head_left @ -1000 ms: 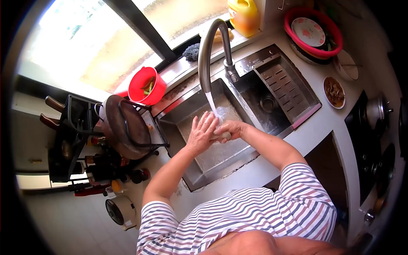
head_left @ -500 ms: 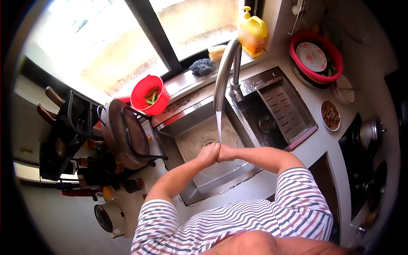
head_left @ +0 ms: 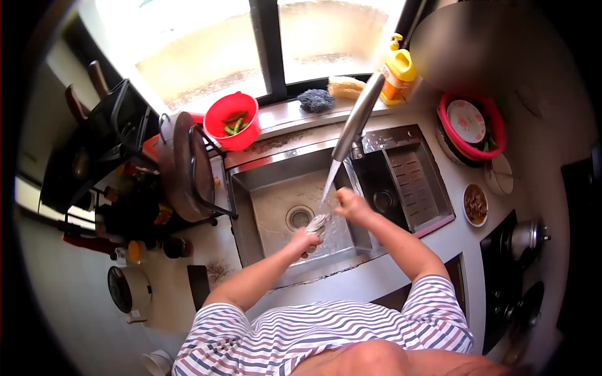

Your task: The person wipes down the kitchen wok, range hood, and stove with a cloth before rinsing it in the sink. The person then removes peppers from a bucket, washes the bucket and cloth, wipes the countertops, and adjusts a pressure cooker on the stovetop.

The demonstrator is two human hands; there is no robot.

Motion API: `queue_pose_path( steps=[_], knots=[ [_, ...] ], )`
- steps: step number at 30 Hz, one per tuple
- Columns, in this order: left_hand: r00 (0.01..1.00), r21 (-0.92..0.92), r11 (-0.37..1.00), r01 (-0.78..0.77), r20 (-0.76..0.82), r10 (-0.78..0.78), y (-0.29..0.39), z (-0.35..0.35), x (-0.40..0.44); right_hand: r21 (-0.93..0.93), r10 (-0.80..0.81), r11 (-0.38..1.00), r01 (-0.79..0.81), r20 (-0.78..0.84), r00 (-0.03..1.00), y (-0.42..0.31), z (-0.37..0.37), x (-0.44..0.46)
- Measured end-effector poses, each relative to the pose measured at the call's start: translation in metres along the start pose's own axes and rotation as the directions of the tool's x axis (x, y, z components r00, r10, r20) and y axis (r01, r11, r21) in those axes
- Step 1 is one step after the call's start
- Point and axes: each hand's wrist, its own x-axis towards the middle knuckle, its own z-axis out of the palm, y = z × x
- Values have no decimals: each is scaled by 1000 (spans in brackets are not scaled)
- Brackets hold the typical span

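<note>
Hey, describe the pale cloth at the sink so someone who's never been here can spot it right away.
Find the steel sink basin in front of the window, with the round drain. Over it, near the falling water, the person's left hand grips a bunched cloth. It is pale, unlike the dark, shaggy scourer on the sill.

There are two bare hands, one twisted pale cloth, one grey metal faucet, one red plastic bucket, one yellow pump bottle.
</note>
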Motion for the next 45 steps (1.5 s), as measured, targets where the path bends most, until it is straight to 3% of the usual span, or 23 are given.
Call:
queue_pose_path(
  steps=[2,5,7,8,9,11,12,14,16,17,19,20,22,25,27,29,31,33,37,38,40,43,45],
  knots=[
    [989,349,936,-42,-116,87,-8,-22,0,249,255,948,-200,-216,942,30,-28,28],
    [954,589,802,-105,-167,248,-6,-29,-15,642,340,732,-229,-53,939,33,-61,67],
    [973,635,772,-32,-156,169,-5,-34,-15,762,339,622,-180,-56,939,34,-57,81],
    [942,767,634,-101,-132,310,-15,-37,-6,796,334,563,-221,25,942,32,-59,85],
    [896,871,468,-149,-81,437,-25,-41,3,796,327,565,-217,26,945,29,-53,86],
    [910,853,495,-163,-64,410,-18,-38,-6,537,178,839,-91,-112,978,9,-32,74],
    [924,835,521,-177,-42,381,-11,-35,-12,538,39,834,-120,159,986,0,-18,62],
    [936,819,539,-197,-7,353,-1,-31,-17,454,-187,880,-140,602,776,-37,5,30],
    [895,690,621,-371,87,438,14,-30,-21,440,-274,875,-200,793,545,-70,17,9],
    [989,645,753,-130,30,145,50,-24,-54,570,-232,736,-365,719,655,-77,23,-6],
    [822,849,420,-319,27,569,32,-41,-40,557,-106,646,-521,742,662,-67,39,-11],
    [820,854,392,-342,68,568,39,-38,-51,571,-84,635,-521,721,688,-64,41,-14],
    [458,903,-273,-330,407,790,47,-32,-79,608,-60,359,-708,772,633,-61,47,-21],
    [368,787,-555,-269,616,696,42,-30,-94,635,-221,115,-764,766,604,-80,38,-28],
    [276,736,-635,-236,677,682,46,-37,-89,618,-274,118,-777,773,573,-87,44,-32],
    [338,739,-519,-429,664,666,45,-45,-74,448,-370,107,-888,847,383,-95,51,-34],
    [311,721,-515,-464,677,667,42,-48,-61,404,-310,73,-912,878,364,-102,54,-34],
    [471,767,-297,-569,599,647,42,-52,-52,468,-18,366,-805,868,496,-112,46,-28],
    [704,905,-155,-397,409,580,30,-48,-34,310,203,795,-521,674,710,-98,70,-20],
    [711,920,-125,-372,369,599,24,-47,-28,309,207,796,-520,669,714,-81,89,-14],
    [756,952,-43,-304,268,597,17,-42,-22,64,-5,998,-15,311,950,-60,120,-14],
    [800,976,138,-168,53,597,1,-36,0,-68,-62,994,84,278,959,-61,94,-16],
    [933,863,483,-145,-43,358,-5,-36,15,-125,-124,978,168,298,947,-54,88,-13]
  ],
)
